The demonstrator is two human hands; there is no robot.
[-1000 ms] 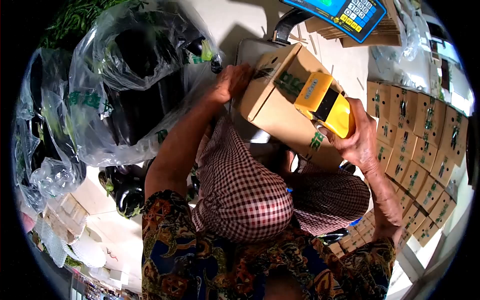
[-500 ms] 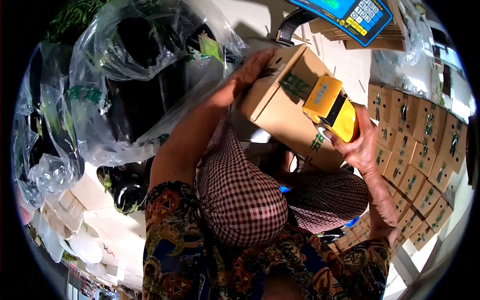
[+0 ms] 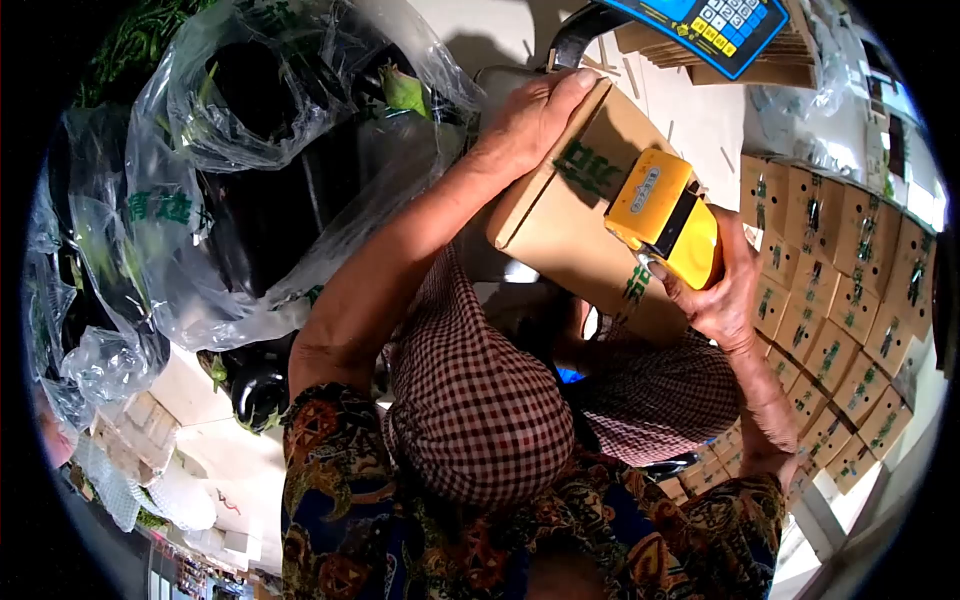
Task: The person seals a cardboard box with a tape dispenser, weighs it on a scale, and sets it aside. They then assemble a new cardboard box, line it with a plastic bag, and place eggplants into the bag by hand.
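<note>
A brown cardboard box with green lettering stands tilted in front of my knees. At its upper left edge, my left hand grips the box, thumb along the edge and the other fingers mostly hidden. My right hand is wrapped round a yellow tape dispenser, which lies over the box's right side. The dispenser's roller end overlaps the box near its second patch of green print.
Clear plastic bags of dark eggplants fill the left. A blue scale display is at the top, beside flattened cardboard. Stacked printed boxes stand on the right. Loose eggplants lie below the bags.
My left hand has slid up the box's edge, its thumb now on the top corner. My right hand and the tape dispenser have barely moved.
</note>
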